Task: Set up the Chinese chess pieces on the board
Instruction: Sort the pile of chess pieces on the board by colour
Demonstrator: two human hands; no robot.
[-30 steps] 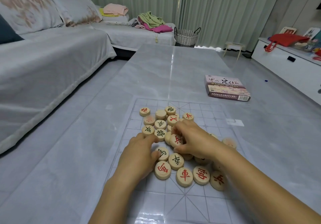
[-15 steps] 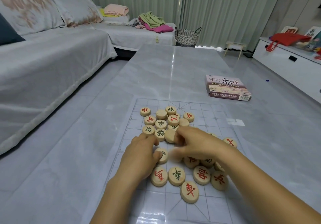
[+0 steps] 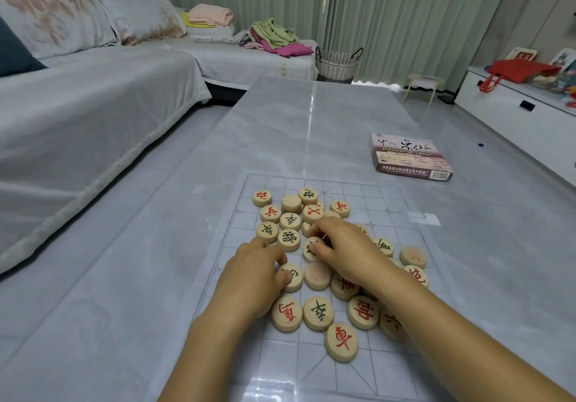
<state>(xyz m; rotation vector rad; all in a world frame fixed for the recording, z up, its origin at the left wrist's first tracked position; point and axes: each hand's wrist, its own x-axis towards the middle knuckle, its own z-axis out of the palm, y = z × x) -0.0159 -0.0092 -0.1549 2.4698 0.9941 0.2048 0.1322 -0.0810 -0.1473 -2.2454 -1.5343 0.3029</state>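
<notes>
**1. Board.** Clear plastic grid-printed chess board [image 3: 389, 214] lies flat on the glossy grey marble-pattern table [image 3: 296, 127], at the end nearest the camera.

**2. Pieces.** Round pale wooden chess pieces [image 3: 318, 312] w/ red or dark chars lie in a loose cluster over the board's centre and near half, not on the grid pts. Most lie face up. A few show a blank side, e.g. the blank disc [image 3: 291, 203] at the far end. Several touch or overlap. The red-char disc [image 3: 341, 341] lies nearest the camera.

**3. L hand** [image 3: 252, 280]. Palm down at the cluster's left edge, fingers curled. Thumb tip rests on a dark-char disc [image 3: 294, 278], which lies flat on the board. Cannot tell whether the disc is pinched or only touched.

**4. R hand** [image 3: 346, 249]. Palm down over the cluster's centre, fingers curled. Thumb and forefinger pinch a second dark-char disc [image 3: 310, 245], just beyond the L hand's fingertips. The R forearm crosses the cluster's right side and hides some pieces.

**5. Surroundings.**
- A flat rectangular printed cardboard game box [image 3: 408, 158] lies on the table past the board's far-right corner, apart from it.
- A grey-covered sofa [image 3: 93, 105] stands to the left, w/ piled clothes [image 3: 274, 35] at its far end.
- A woven basket w/ handles [image 3: 338, 65] stands on the floor beyond the table.
- A white low cabinet [image 3: 514, 115] stands to the right, w/ a red bag [image 3: 520, 69] on top.
</notes>
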